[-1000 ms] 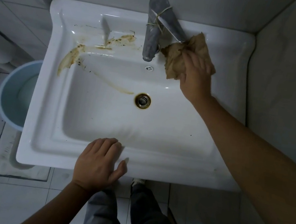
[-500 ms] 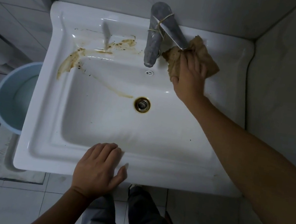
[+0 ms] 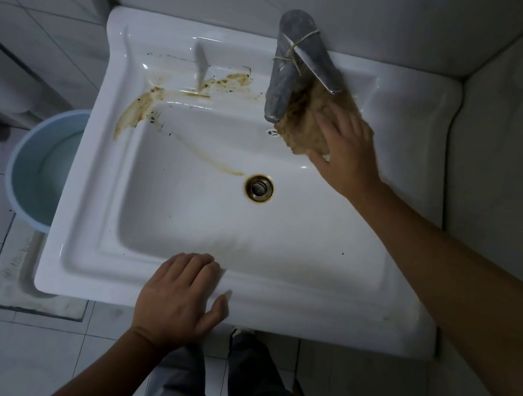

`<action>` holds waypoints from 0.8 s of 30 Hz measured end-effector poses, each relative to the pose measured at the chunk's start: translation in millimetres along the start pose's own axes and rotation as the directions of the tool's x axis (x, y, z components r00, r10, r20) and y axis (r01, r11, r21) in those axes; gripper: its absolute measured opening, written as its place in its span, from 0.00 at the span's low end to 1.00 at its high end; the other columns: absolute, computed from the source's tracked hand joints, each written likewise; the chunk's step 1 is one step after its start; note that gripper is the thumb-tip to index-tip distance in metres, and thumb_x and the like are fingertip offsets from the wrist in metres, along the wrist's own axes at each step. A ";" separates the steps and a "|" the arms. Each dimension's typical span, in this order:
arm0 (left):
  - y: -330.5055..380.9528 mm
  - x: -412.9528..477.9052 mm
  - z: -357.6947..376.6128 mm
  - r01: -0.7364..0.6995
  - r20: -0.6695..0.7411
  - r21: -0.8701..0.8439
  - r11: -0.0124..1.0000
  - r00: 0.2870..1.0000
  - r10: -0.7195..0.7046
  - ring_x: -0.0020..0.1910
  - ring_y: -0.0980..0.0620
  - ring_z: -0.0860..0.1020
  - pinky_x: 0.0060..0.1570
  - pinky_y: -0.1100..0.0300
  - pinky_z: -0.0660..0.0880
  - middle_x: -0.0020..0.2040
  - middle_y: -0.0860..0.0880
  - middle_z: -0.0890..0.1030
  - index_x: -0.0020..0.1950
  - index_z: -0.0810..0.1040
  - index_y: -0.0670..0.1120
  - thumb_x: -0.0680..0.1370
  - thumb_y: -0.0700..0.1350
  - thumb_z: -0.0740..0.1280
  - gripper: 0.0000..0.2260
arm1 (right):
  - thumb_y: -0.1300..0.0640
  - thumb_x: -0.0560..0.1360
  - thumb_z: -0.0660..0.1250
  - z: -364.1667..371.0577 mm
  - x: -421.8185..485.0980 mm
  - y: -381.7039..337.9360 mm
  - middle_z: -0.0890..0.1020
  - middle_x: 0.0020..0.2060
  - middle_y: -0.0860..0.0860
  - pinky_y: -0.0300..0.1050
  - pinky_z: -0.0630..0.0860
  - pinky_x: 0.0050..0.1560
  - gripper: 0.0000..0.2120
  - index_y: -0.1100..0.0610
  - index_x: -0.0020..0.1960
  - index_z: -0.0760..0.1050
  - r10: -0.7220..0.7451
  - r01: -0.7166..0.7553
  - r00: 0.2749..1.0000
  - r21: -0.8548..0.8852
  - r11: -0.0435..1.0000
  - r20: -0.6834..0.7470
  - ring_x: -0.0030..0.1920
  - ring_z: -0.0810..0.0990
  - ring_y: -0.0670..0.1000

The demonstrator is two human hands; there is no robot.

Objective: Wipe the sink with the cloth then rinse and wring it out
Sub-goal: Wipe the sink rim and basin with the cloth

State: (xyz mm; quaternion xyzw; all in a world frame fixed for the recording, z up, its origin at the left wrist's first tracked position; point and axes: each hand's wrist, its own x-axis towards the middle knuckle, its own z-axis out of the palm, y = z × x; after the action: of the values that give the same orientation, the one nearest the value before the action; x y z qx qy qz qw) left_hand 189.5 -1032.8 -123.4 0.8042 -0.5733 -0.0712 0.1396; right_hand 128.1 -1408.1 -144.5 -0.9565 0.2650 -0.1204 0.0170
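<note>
So the cloth [image 3: 303, 116] is pressed flat, not gripped, under spread fingers [image 3: 332, 123] of the right hand [image 3: 345, 149], on the sink's [image 3: 370, 322] back ledge just right of the faucet [image 3: 283, 75]. The brown stain [image 3: 167, 95] is stretched leftward beyond it, so a leftward sweep is probably needed.

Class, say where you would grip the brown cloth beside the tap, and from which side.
Grip the cloth by its loose lower edge, from the front right, where the right hand lies. The tap crowds its left side and the lever overhangs its top.
</note>
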 end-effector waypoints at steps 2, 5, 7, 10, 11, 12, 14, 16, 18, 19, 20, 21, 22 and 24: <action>0.0 0.1 -0.2 -0.005 -0.009 -0.004 1.000 1.000 0.005 0.47 0.47 0.79 0.50 0.54 0.75 0.50 0.46 0.82 0.51 0.82 0.43 0.77 0.56 0.63 0.18 | 0.44 0.75 0.65 1.9 11.0 -7.5 0.68 0.74 0.54 0.55 0.64 0.69 0.31 0.52 0.75 0.65 0.061 -0.060 0.998 -0.023 0.998 0.020 0.72 0.68 0.58; -1.0 -0.3 0.2 -0.009 -0.013 -0.008 1.000 1.000 0.009 0.47 0.46 0.79 0.50 0.53 0.75 0.50 0.46 0.82 0.51 0.82 0.43 0.78 0.56 0.63 0.17 | 0.47 0.75 0.63 11.4 29.0 -39.5 0.70 0.73 0.52 0.53 0.62 0.68 0.29 0.50 0.75 0.66 0.169 -0.169 0.985 -0.018 0.986 0.034 0.72 0.68 0.56; -1.5 -0.8 0.8 -0.008 -0.012 -0.007 1.000 1.000 0.008 0.48 0.46 0.79 0.51 0.54 0.75 0.50 0.46 0.83 0.51 0.82 0.43 0.78 0.56 0.63 0.18 | 0.48 0.75 0.63 17.2 32.2 -52.1 0.72 0.72 0.51 0.51 0.61 0.66 0.26 0.50 0.73 0.69 0.189 -0.190 0.981 0.017 0.982 0.030 0.71 0.69 0.55; -0.7 -0.9 1.1 -0.005 0.001 -0.010 1.000 1.000 0.005 0.48 0.46 0.80 0.51 0.53 0.76 0.51 0.45 0.83 0.52 0.82 0.43 0.78 0.57 0.63 0.18 | 0.45 0.75 0.60 12.2 29.4 -37.9 0.72 0.71 0.50 0.52 0.65 0.66 0.26 0.49 0.71 0.70 0.139 -0.138 0.990 -0.027 0.990 0.033 0.70 0.69 0.54; -0.6 -0.9 1.2 -0.004 0.007 -0.011 1.000 1.000 0.004 0.49 0.46 0.80 0.51 0.53 0.76 0.51 0.45 0.83 0.52 0.82 0.43 0.77 0.57 0.63 0.19 | 0.43 0.75 0.59 9.3 28.1 -28.4 0.72 0.71 0.50 0.53 0.66 0.66 0.26 0.49 0.72 0.70 0.139 -0.137 0.990 -0.061 0.989 0.032 0.71 0.69 0.55; -0.8 -0.8 1.4 -0.001 0.012 -0.012 1.000 1.000 0.001 0.49 0.46 0.80 0.52 0.53 0.76 0.51 0.45 0.83 0.53 0.82 0.43 0.77 0.57 0.63 0.19 | 0.42 0.76 0.59 6.6 26.8 -19.7 0.71 0.72 0.51 0.54 0.66 0.66 0.27 0.50 0.72 0.68 0.159 -0.155 0.987 -0.085 0.984 0.032 0.72 0.68 0.56; -1.5 -0.8 1.7 0.002 0.014 -0.014 1.000 1.000 -0.002 0.49 0.45 0.81 0.52 0.52 0.76 0.52 0.45 0.83 0.53 0.83 0.43 0.77 0.57 0.63 0.19 | 0.40 0.77 0.57 2.9 24.2 -9.7 0.70 0.73 0.54 0.55 0.66 0.67 0.29 0.51 0.74 0.66 0.200 -0.197 0.979 -0.102 0.975 0.027 0.73 0.67 0.58; -2.4 -1.0 2.0 0.001 0.013 -0.016 1.000 1.000 -0.001 0.50 0.45 0.81 0.53 0.52 0.76 0.52 0.45 0.83 0.53 0.83 0.43 0.77 0.57 0.64 0.19 | 0.41 0.77 0.57 3.0 22.9 -10.8 0.71 0.73 0.57 0.56 0.66 0.68 0.29 0.53 0.75 0.65 0.222 -0.217 0.975 -0.122 0.968 0.027 0.73 0.67 0.59; -3.0 -1.3 2.6 -0.001 0.009 -0.017 1.000 1.000 0.001 0.49 0.45 0.81 0.53 0.52 0.77 0.52 0.45 0.83 0.53 0.83 0.43 0.77 0.57 0.64 0.19 | 0.43 0.77 0.59 3.9 25.2 -16.8 0.71 0.72 0.58 0.57 0.66 0.67 0.28 0.55 0.74 0.66 0.267 -0.261 0.963 -0.125 0.957 0.035 0.72 0.68 0.60; -3.2 -1.2 2.7 -0.003 0.005 -0.017 1.000 1.000 0.003 0.49 0.45 0.81 0.52 0.52 0.77 0.51 0.45 0.83 0.53 0.83 0.43 0.77 0.57 0.64 0.19 | 0.44 0.78 0.60 4.2 26.5 -19.8 0.71 0.71 0.58 0.57 0.67 0.66 0.27 0.55 0.74 0.66 0.286 -0.280 0.957 -0.112 0.953 0.040 0.71 0.69 0.60; -3.2 -1.1 3.0 -0.004 0.002 -0.017 1.000 1.000 0.004 0.49 0.45 0.81 0.52 0.52 0.77 0.51 0.45 0.83 0.53 0.83 0.43 0.77 0.57 0.64 0.18 | 0.45 0.77 0.61 3.8 26.9 -21.4 0.72 0.71 0.58 0.56 0.67 0.65 0.27 0.55 0.73 0.67 0.291 -0.287 0.956 -0.092 0.954 0.041 0.70 0.70 0.60; -3.2 -1.1 2.9 -0.006 -0.004 -0.017 1.000 1.000 0.006 0.49 0.45 0.81 0.52 0.52 0.77 0.51 0.45 0.83 0.53 0.82 0.43 0.77 0.57 0.64 0.18 | 0.46 0.77 0.62 2.5 25.9 -21.5 0.73 0.70 0.57 0.56 0.67 0.64 0.26 0.54 0.73 0.68 0.283 -0.280 0.958 -0.068 0.958 0.035 0.69 0.71 0.60; -3.4 -1.1 2.8 -0.009 -0.011 -0.018 1.000 1.000 0.009 0.49 0.45 0.80 0.51 0.52 0.77 0.51 0.45 0.83 0.52 0.82 0.43 0.77 0.56 0.64 0.18 | 0.47 0.77 0.63 1.4 23.6 -19.8 0.74 0.69 0.56 0.55 0.68 0.63 0.26 0.53 0.72 0.69 0.265 -0.264 0.964 -0.043 0.964 0.016 0.68 0.72 0.59; -2.8 -0.9 2.1 -0.015 -0.024 -0.018 1.000 1.000 0.014 0.48 0.46 0.80 0.51 0.53 0.76 0.50 0.45 0.83 0.52 0.82 0.43 0.77 0.56 0.64 0.17 | 0.50 0.76 0.65 0.7 16.7 -13.2 0.76 0.67 0.54 0.53 0.69 0.61 0.23 0.53 0.69 0.73 0.214 -0.214 0.976 0.006 0.977 -0.047 0.66 0.74 0.58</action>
State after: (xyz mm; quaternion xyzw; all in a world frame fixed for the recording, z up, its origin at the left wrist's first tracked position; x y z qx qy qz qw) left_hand 191.1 -1031.4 -126.4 0.7996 -0.5767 -0.0656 0.1543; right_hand 148.8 -1405.4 -140.2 -0.9193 0.3669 -0.1406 0.0241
